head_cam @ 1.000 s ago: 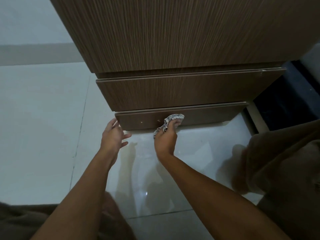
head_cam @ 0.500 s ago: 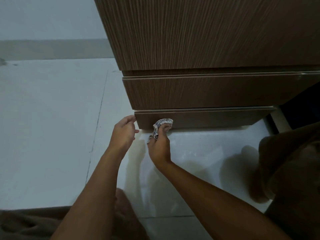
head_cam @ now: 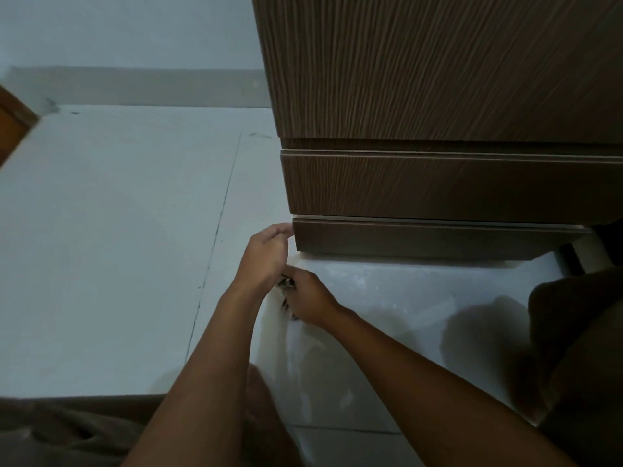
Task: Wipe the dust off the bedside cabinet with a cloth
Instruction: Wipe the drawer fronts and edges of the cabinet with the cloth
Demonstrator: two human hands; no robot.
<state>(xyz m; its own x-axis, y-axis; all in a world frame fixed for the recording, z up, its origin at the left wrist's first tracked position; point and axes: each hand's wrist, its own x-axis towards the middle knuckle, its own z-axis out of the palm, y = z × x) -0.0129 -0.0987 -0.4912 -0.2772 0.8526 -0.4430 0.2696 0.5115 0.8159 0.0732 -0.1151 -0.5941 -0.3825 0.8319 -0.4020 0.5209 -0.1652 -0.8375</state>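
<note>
The dark brown wood-grain bedside cabinet (head_cam: 438, 79) stands on a pale glossy tiled floor (head_cam: 118, 230), with two drawer fronts stacked under a tall plain panel. Both hands are low at its near left corner. The right hand (head_cam: 312, 299) is just above the floor, fingers curled round a small pale cloth with a dark pattern (head_cam: 286, 286). Only a crumpled edge of the cloth shows, squeezed between the two hands, and it is off the cabinet. The left hand (head_cam: 264, 256) sits just above it with its fingers loosely bent and nothing visible in them. Its fingertips are at the left end of the narrow lower drawer front (head_cam: 421, 239); I cannot tell whether they touch the wood or whether the heel of that hand rests on the cloth.

The step in hand looks like regrouping the cloth before the next stretch of wiping, probably the side panel round that corner or the drawer edges. To do it well, the cloth should be opened out or refolded so a clean, flat face is outward, since a tight wad only drags dust along. Strokes should then run one way, with the grain, from the top down. The pale ledges above each drawer front deserve a pass with a fingertip behind the cloth. A light steadying touch from the free hand should keep the drawers from sliding.
</note>
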